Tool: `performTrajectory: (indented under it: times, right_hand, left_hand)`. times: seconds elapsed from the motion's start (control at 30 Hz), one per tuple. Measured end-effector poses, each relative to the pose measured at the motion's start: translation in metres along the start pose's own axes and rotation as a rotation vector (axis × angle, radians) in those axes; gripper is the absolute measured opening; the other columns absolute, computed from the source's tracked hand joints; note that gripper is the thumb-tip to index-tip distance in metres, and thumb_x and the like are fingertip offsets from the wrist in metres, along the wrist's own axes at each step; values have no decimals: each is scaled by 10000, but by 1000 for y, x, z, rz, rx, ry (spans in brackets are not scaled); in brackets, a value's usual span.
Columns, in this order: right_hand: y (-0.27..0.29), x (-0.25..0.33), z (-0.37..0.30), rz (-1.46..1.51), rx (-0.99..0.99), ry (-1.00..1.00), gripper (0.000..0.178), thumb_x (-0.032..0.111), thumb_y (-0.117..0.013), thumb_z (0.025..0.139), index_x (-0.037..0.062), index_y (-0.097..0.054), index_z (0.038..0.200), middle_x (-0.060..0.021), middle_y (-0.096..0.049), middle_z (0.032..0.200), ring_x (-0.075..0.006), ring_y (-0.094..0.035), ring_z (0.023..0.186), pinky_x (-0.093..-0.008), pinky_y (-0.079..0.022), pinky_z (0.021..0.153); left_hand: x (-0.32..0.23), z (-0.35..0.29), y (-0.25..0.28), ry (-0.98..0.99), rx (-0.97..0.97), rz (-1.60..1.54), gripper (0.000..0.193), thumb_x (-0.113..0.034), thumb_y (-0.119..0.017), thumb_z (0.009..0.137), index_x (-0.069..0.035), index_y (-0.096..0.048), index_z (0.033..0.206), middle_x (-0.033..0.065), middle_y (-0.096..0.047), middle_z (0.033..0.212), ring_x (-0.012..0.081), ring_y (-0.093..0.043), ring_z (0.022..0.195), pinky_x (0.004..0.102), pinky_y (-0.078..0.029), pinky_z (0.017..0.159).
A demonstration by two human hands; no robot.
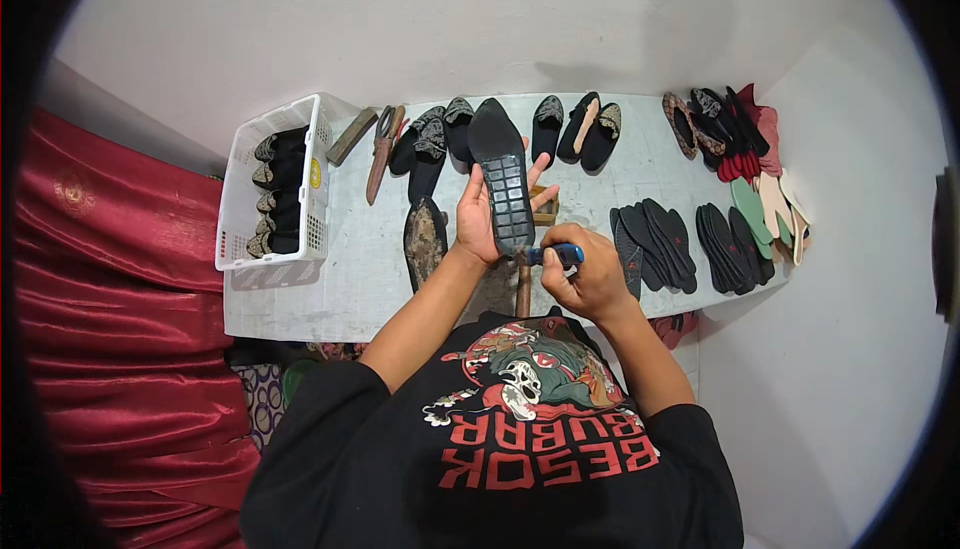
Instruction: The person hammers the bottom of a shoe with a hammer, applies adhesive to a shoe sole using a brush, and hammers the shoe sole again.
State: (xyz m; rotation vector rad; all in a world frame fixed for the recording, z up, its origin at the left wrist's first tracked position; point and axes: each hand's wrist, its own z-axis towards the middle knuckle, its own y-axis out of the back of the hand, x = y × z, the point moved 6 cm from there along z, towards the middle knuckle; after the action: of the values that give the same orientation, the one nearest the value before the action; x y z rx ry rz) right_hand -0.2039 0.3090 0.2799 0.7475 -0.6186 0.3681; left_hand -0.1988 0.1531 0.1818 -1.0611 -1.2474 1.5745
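Note:
My left hand (pixel 478 217) grips a black flat shoe (pixel 497 139) from the side, fingers spread out behind it. Its sole faces up, with a block-patterned tread toward the heel and the pointed toe directed at the wall. My right hand (pixel 590 274) is closed around a blue-handled tool (pixel 563 254), whose tip meets the heel edge of the sole. The tool's working end is too small to make out. Below the shoe, a wooden handle (pixel 523 291) lies partly hidden. A worn, brown-stained sole-shaped piece (pixel 425 239) rests left of my left hand.
On the white-covered table (pixel 345 299), a white basket (pixel 316 204) of shoes stands left, near scissors (pixel 388 121). Several flat shoes (pixel 547 129) line the back. Stacked black insoles (pixel 665 244), green pieces (pixel 750 211) and patterned shoes (pixel 680 124) lie right. A red curtain (pixel 120 299) hangs left.

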Motion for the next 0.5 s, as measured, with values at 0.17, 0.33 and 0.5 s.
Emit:
performTrajectory:
  times: [0.17, 0.33, 0.5]
  right_hand:
    - [-9, -7, 9, 72, 19, -46, 173, 107, -692, 887, 15, -606, 1005, -129, -656, 810, -336, -668, 688, -413, -535, 641]
    - [-13, -11, 20, 73, -81, 8, 176, 125, -676, 920, 9, -594, 1024, -143, -663, 831, -328, -671, 690, -400, -535, 644]
    - [-16, -18, 26, 109, -74, -22, 176, 133, -670, 925, 10, -593, 1024, -147, -662, 827, -336, -673, 700, -405, -537, 653]
  left_hand:
    - [1, 7, -1, 11, -1, 31, 582, -485, -206, 1117, -203, -302, 1617, 35, -295, 1686, 352, -247, 1559, 678, -247, 1221]
    - [4, 4, -5, 31, 8, 57, 594, -472, -187, 1112, -201, -258, 1636, 65, -280, 1690, 374, -190, 1573, 690, -212, 1228]
    - [3, 4, -3, 43, 5, 139, 600, -477, -192, 1106, -204, -256, 1637, 55, -271, 1694, 378, -175, 1576, 707, -211, 1219]
